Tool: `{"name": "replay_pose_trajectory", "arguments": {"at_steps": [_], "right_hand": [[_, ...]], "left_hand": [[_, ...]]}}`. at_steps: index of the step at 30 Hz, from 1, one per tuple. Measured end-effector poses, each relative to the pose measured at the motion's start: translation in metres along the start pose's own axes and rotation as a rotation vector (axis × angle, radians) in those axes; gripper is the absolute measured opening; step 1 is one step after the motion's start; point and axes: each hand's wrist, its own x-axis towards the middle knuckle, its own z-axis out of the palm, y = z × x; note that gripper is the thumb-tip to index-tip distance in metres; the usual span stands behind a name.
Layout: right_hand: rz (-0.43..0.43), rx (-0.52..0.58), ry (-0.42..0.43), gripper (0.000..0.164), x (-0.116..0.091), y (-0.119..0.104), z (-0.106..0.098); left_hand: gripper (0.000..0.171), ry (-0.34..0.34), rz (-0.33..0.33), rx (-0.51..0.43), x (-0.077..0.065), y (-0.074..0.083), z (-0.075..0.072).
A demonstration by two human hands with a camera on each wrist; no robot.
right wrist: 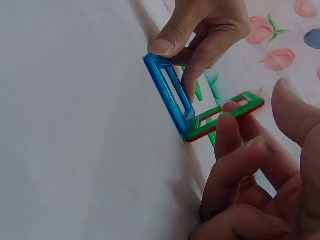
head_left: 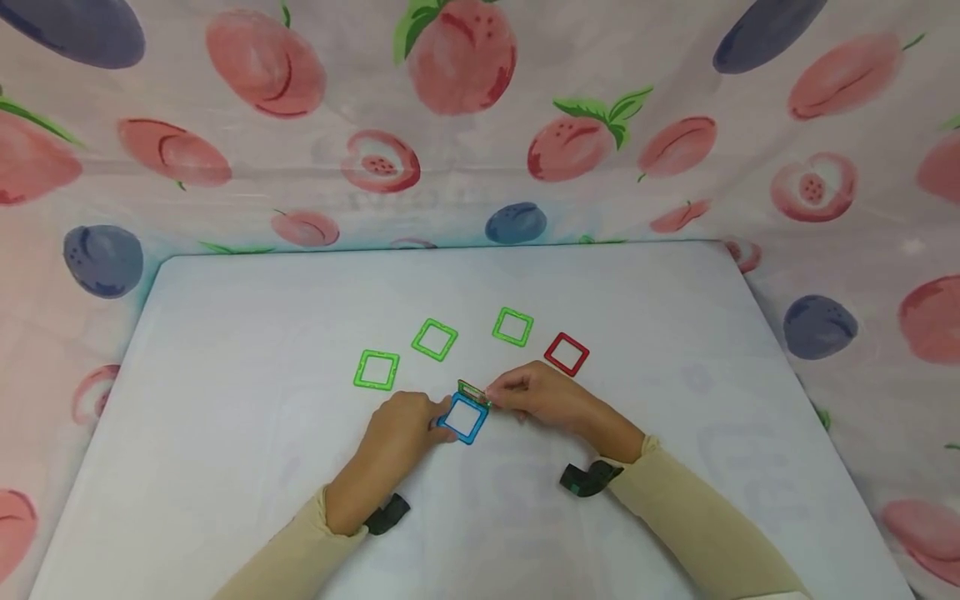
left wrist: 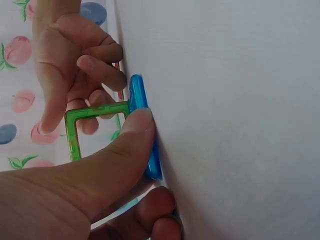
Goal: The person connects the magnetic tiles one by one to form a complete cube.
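In the head view my left hand (head_left: 401,429) pinches a blue square frame tile (right wrist: 169,97) at its corner, thumb on one side and fingers on the other. The blue tile lies flat on the white table. A green square frame tile (left wrist: 95,111) with a red edge stands up along the blue tile's far side, touching it. Fingertips of my right hand (head_left: 551,400) touch the green tile from its far side. In the right wrist view, the right thumb is held apart from the tile and the fingers are loosely bent.
Beyond the hands lie three loose green square frames, at left (head_left: 377,354), middle (head_left: 421,332) and right (head_left: 498,322), plus a red square frame (head_left: 575,342) near the right hand. A fruit-patterned cloth (head_left: 450,183) hangs behind the white table (head_left: 225,458).
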Motion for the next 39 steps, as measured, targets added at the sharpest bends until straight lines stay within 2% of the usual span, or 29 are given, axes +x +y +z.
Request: {"name": "replay_pose_trajectory", "arguments": {"at_steps": [4,9,14,20,26,33,37,39], "right_hand": [[-0.017,0.001,0.013,0.025,-0.001,0.000,-0.001],[-0.046,-0.040,0.034,0.022,-0.002,0.003,-0.001],[-0.077,-0.108,-0.014,0.018,0.002,0.001,-0.005],[-0.178,-0.174,-0.078,0.016,0.013,-0.007,-0.012],[-0.211,-0.192,-0.123,0.015,0.019,-0.009,-0.012],[-0.233,-0.191,-0.138,0.013,0.019,-0.011,-0.015],[-0.242,-0.173,-0.139,0.014,0.019,-0.009,-0.018],[-0.218,-0.175,-0.123,0.015,0.016,-0.007,-0.021]], "left_hand": [[0.052,0.022,0.028,-0.020,0.000,-0.001,-0.001],[0.053,0.012,0.035,-0.139,0.002,-0.009,-0.005],[0.048,0.036,0.067,-0.235,0.005,-0.015,-0.009],[0.032,0.053,0.088,-0.315,0.007,-0.020,-0.014],[0.024,-0.030,0.117,-0.352,0.007,-0.023,-0.014],[0.023,-0.125,0.173,-0.378,0.008,-0.024,-0.015],[0.023,-0.157,0.201,-0.376,0.008,-0.024,-0.016],[0.022,-0.165,0.203,-0.375,0.007,-0.025,-0.017]]}}
